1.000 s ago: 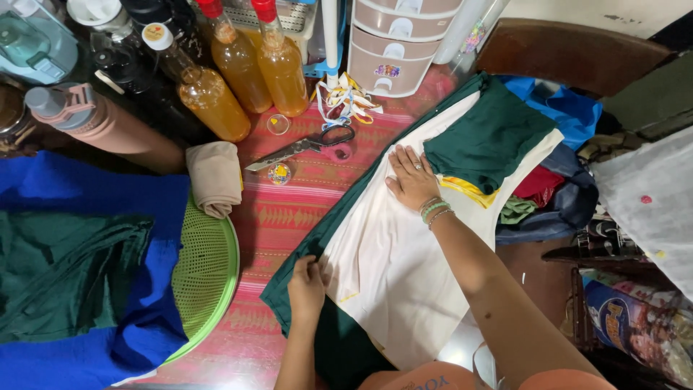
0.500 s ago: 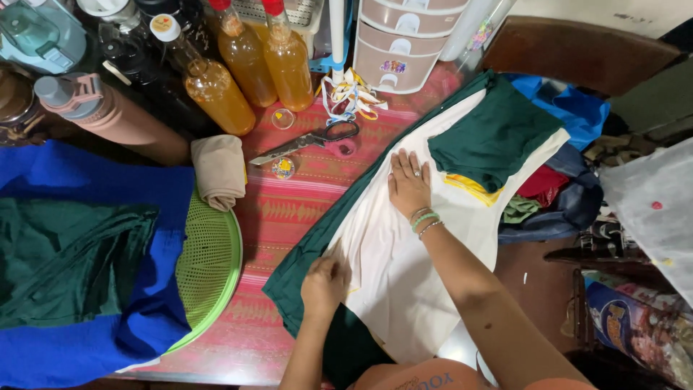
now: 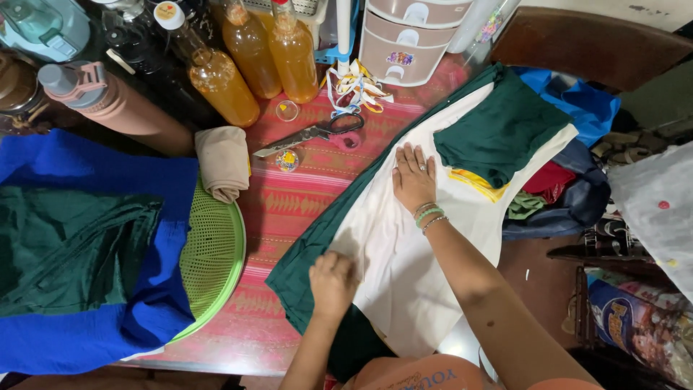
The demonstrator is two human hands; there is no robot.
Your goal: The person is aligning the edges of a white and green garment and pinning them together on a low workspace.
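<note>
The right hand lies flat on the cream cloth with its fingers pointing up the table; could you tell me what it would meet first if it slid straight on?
Probably the dark green cloth edge just beyond the right hand, then the scissors farther on.

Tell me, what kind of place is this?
Probably a home sewing table. Scissors lie on the table, both hands, left and right, press flat white cloth, and more cloth is piled beside.
</note>
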